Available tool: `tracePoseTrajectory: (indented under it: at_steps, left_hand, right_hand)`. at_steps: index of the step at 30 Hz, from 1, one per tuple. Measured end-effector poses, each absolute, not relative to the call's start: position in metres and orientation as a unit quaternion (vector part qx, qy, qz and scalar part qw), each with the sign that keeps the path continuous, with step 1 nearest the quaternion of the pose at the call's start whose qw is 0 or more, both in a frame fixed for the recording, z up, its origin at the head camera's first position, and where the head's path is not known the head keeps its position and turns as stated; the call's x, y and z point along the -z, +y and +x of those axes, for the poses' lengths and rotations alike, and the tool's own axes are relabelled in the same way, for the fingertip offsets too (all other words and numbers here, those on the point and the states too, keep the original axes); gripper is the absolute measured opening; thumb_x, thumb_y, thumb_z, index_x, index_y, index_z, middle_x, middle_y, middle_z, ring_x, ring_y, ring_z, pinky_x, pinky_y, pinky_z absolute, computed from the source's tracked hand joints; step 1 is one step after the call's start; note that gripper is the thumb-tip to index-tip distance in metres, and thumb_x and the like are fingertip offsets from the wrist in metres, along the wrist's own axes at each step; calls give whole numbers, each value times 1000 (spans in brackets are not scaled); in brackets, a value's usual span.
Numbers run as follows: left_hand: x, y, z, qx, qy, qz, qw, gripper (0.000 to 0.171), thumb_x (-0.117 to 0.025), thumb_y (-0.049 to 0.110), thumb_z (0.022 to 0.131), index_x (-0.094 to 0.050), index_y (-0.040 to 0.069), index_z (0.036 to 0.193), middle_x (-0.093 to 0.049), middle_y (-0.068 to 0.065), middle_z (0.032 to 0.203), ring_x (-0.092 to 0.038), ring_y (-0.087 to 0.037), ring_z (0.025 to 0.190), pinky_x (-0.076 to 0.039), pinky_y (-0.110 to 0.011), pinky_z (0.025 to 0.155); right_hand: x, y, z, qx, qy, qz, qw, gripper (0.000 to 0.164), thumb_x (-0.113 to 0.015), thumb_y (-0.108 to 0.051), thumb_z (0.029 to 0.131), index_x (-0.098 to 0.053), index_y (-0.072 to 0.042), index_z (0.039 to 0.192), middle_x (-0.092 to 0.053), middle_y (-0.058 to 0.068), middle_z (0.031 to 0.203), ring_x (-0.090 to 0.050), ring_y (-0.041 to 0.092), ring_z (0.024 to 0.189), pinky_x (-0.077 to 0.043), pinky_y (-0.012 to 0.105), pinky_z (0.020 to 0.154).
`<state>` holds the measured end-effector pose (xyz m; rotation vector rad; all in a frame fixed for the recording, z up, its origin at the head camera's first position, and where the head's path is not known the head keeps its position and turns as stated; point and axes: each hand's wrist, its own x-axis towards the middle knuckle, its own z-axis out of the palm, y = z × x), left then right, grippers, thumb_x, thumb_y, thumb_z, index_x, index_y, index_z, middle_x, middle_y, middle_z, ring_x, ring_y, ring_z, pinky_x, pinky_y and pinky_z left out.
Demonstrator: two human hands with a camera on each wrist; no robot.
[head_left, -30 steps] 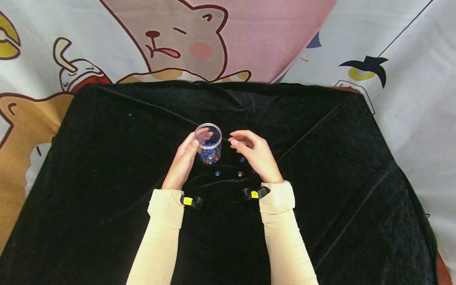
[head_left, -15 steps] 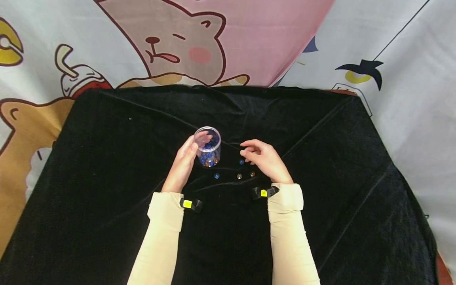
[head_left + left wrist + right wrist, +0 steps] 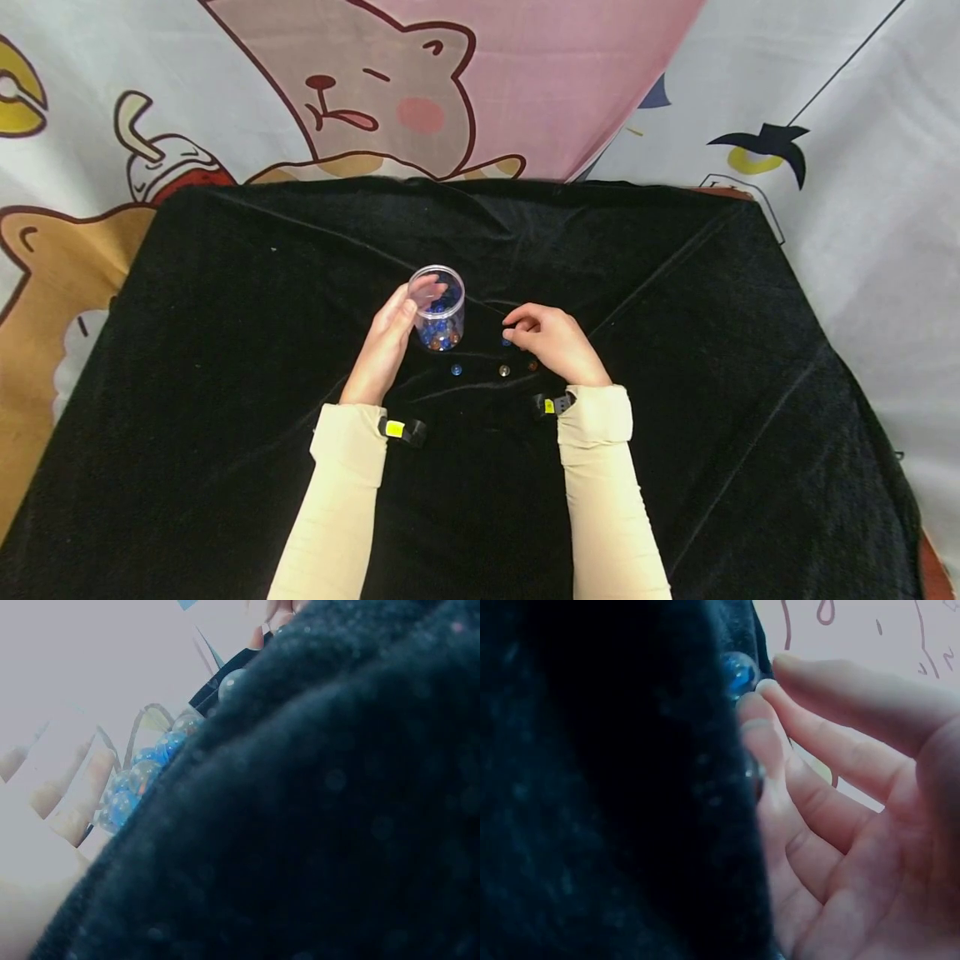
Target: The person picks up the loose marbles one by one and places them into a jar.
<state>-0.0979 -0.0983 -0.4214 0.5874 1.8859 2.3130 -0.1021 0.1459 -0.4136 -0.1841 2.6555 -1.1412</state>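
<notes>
My left hand (image 3: 382, 346) grips the left side of a clear open-topped plastic jar (image 3: 452, 315), which stands on black cloth. Blue and amber marbles (image 3: 440, 340) lie in its lower part; the left wrist view shows several blue marbles (image 3: 124, 806) next to my fingers. My right hand (image 3: 558, 342) is low over the cloth, its thumb and fingertips right at a blue marble (image 3: 739, 675). That marble still shows beside the fingertips, with a gap between thumb and forefinger. Another blue marble (image 3: 457, 369), a clear marble (image 3: 504, 371) and an amber marble (image 3: 532, 365) lie nearer to me.
Black velvety cloth (image 3: 712, 400) covers the table, with a few raised folds. Behind it hangs a cartoon-printed curtain (image 3: 570, 83). In both wrist views, blurred dark cloth (image 3: 300, 825) hides much of the scene.
My right hand has moved away from the jar, right and toward me, down to the blue marble. The left hand keeps holding the jar in place.
</notes>
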Motion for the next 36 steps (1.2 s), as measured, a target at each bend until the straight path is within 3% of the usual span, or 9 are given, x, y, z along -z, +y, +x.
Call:
tracePoseTrajectory:
  at_steps: [4, 13, 23, 36]
  left_hand:
    - [421, -99, -98, -761, 616, 197, 50, 42, -30, 25, 98, -36, 0, 131, -41, -23, 130, -33, -35, 123, -17, -50, 102]
    - [421, -99, -99, -764, 613, 195, 48, 41, -29, 21, 98, -36, 0, 131, -41, -24, 129, -34, -35, 123, -18, -49, 102]
    - [421, -98, -99, -762, 615, 198, 46, 41, -30, 23, 98, -36, -1, 131, -40, -25, 129, -34, -35, 123, -17, -50, 102]
    - [420, -99, -98, -758, 622, 191, 49, 39, -27, 19, 98, -36, 1, 132, -42, -22, 130, -33, -34, 123, -17, -49, 102]
  right_hand:
    - [414, 143, -102, 378, 915, -65, 124, 11, -63, -25, 83, -63, -19, 93, -59, -3, 70, -54, 17, 48, -46, 32, 48]
    - [411, 138, -101, 340, 929, -76, 123, 6, -65, -26, 81, -65, -20, 82, -57, -4, 67, -52, 15, 50, -44, 31, 50]
    - [410, 136, -102, 281, 948, -108, 100, 9, -68, -28, 78, -66, -19, 81, -56, -6, 69, -50, 13, 67, -39, 29, 62]
    - [409, 136, -100, 344, 931, -63, 102, 10, -62, -27, 84, -61, -19, 88, -57, -3, 71, -52, 15, 50, -44, 31, 49]
